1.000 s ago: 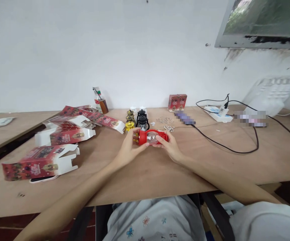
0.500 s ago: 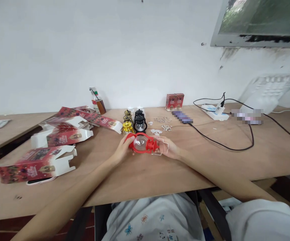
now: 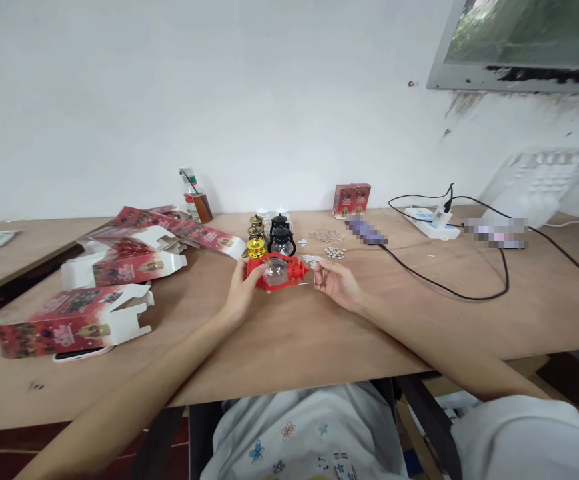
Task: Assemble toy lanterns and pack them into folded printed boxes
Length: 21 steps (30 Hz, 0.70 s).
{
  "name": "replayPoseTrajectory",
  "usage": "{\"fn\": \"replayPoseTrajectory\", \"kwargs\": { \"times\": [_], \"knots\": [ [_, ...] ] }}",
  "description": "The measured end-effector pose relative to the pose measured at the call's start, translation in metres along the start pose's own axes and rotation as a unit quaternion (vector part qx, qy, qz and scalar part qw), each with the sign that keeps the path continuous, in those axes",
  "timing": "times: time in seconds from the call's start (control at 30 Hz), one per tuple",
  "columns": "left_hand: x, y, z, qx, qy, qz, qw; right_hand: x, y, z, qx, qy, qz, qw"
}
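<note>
Left hand (image 3: 242, 287) curls closed round the base of a red lantern (image 3: 275, 272), held sideways over the middle of the surface (image 3: 289, 347), presumably to steady it. Right hand (image 3: 338, 283) is nearly closed, pinching its wire handle (image 3: 307, 284). Standing lanterns (image 3: 280, 235) cluster toward the far edge, apparently for easy reach; opened cartons (image 3: 127, 268) lie toward the left edge.

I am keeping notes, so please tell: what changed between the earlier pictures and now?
The red lantern has shifted to the left. The right hand has let go of the lantern's body and now holds the thin handle beyond its top. The left hand still holds the other end. The black lanterns and opened boxes stayed in place.
</note>
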<state>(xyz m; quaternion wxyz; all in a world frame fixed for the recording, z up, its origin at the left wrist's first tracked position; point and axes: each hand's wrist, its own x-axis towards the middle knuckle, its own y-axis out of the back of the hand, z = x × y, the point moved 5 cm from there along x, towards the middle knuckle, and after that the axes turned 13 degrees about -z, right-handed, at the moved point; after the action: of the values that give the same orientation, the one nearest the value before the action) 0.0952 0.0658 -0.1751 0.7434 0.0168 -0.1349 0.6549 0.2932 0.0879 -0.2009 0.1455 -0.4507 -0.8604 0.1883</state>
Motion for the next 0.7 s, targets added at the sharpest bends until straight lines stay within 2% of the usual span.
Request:
{"fn": "replayPoseTrajectory", "kwargs": {
  "times": [0.13, 0.27, 0.47, 0.57, 0.7],
  "knots": [
    [0.001, 0.002, 0.001, 0.022, -0.013, 0.014, 1.000, -0.001, 0.003, -0.007, -0.004, 0.011, 0.006, 1.000],
    [-0.002, -0.002, 0.001, 0.054, -0.006, 0.005, 0.999, -0.004, -0.003, -0.013, -0.052, 0.046, -0.005, 0.998],
    [-0.007, -0.007, 0.001, 0.083, -0.004, 0.000, 0.997, -0.008, -0.014, -0.016, -0.146, 0.097, -0.055, 0.983],
    [-0.008, -0.007, 0.001, 0.090, -0.009, -0.003, 0.996, -0.011, -0.017, -0.020, -0.267, 0.139, -0.044, 0.953],
    [-0.008, -0.007, 0.000, 0.099, -0.014, -0.008, 0.995, -0.017, -0.020, -0.030, -0.403, 0.191, 0.021, 0.895]
  ]
}}
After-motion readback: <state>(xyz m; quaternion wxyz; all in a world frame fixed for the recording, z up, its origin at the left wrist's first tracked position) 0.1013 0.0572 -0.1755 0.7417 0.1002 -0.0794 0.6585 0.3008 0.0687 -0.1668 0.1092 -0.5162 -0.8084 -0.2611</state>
